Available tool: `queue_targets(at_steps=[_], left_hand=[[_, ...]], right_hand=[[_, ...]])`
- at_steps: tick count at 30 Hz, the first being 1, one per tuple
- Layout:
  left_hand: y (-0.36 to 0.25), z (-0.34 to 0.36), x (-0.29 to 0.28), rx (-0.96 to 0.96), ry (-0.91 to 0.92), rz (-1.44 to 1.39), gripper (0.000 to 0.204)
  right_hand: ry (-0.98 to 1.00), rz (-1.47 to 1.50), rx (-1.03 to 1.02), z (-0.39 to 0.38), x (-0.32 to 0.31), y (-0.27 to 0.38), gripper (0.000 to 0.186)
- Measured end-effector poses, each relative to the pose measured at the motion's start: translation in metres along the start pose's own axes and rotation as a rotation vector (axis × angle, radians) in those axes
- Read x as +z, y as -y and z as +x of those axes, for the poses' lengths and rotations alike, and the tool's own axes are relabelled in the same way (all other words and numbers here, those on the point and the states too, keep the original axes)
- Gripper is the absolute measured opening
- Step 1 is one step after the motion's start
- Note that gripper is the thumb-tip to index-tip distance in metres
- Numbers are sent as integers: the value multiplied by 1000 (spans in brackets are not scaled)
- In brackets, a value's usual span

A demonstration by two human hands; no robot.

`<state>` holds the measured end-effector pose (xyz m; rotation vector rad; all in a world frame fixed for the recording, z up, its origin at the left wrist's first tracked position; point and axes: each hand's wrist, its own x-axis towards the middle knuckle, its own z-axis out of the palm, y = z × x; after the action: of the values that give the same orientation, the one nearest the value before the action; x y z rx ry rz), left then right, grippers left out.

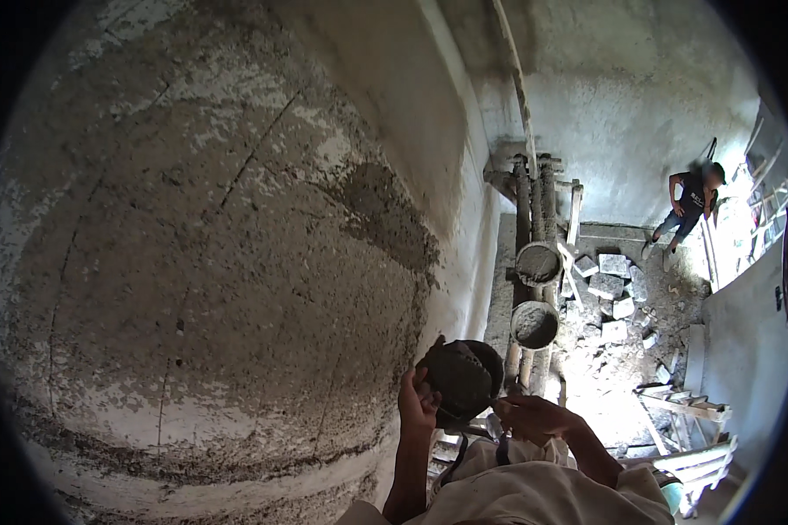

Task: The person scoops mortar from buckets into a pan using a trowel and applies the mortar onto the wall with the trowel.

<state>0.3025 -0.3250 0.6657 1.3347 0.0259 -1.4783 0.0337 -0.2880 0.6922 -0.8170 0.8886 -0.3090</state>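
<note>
Low in the middle of the view, my left hand (pixel 417 401) grips the left side of a dark round pan (pixel 486 372), held beside the rough, patchy plastered wall (pixel 236 254). A dark, mortar-covered tool (pixel 457 374), apparently a trowel, lies over the pan. My right hand (pixel 534 418) is closed round its handle at the pan's lower right. The pan's contents are partly hidden by the tool and too dark to make out.
Below are scaffold poles (pixel 524 201) carrying two buckets of grey mortar (pixel 534 325). Broken blocks (pixel 613 284) litter the floor. Another person (pixel 690 197) stands by the bright opening at right. A wooden frame (pixel 683 404) lies lower right.
</note>
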Motion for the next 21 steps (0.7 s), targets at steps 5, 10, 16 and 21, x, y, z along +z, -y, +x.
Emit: queue_targets(at_steps=[5,10,16,21], left_hand=[[-22,-6,-9,51,34,-40,31],[-29,-26,-50,129,-108,-43,27],[-16,-55,-86,182,-236,-80,26],[-14,-76,-99,203,-356,-75,26]], right_hand=[[-101,257,-241,-34,2,19,44],[-503,522,-568,-29,8,115,42],[-1253,93,-1144,151,-32,217,51],[-588,-232,-830,240,154,338,47]])
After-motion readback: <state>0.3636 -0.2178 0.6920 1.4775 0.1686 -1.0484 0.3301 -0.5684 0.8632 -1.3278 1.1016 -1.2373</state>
